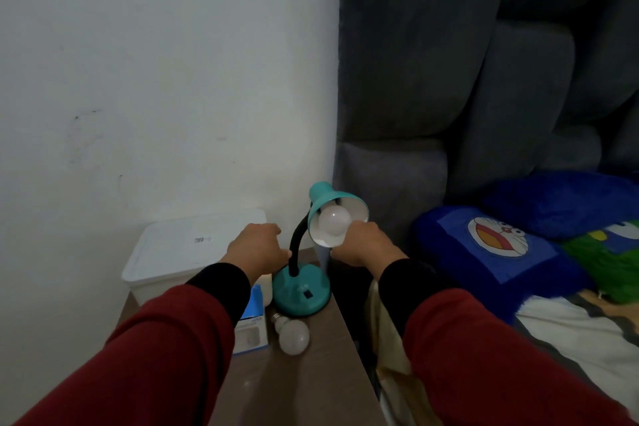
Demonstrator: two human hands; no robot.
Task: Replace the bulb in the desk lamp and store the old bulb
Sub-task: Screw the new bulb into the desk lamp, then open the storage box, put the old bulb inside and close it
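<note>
A teal desk lamp (301,294) with a black bendy neck stands on the small brown bedside table (311,384). A white bulb (331,221) sits inside its shade, which faces me. My right hand (363,244) is curled against the lower right of this bulb, at the shade's rim, and seems to grip it. My left hand (257,245) hovers just left of the neck with the fingers curled away from me, so any contact with the neck is hidden. A second white bulb (292,335) lies loose on the table in front of the lamp's base.
A blue and white bulb box (252,332) lies left of the loose bulb, partly under my left sleeve. A white lidded container (179,252) fills the table's back left against the wall. A grey padded headboard and a bed with blue pillows (498,249) lie to the right.
</note>
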